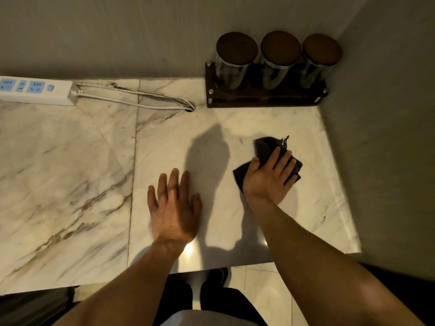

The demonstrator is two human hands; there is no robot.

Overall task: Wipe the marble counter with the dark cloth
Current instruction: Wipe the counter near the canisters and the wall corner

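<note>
The marble counter [70,175] is white with grey-brown veins and fills most of the view. A dark cloth [264,145] lies crumpled on its right part, near the side wall. My right hand [270,175] presses down on the cloth with fingers spread over it, gripping it. My left hand [174,208] rests flat on the bare marble to the left of the cloth, fingers apart, holding nothing. Part of the cloth is hidden under my right hand.
A dark wooden rack [263,97] with three lidded glass jars [235,62] stands in the back right corner. A white power strip [35,90] lies at the back left, its cables [141,100] running into a counter hole. Walls close the back and right.
</note>
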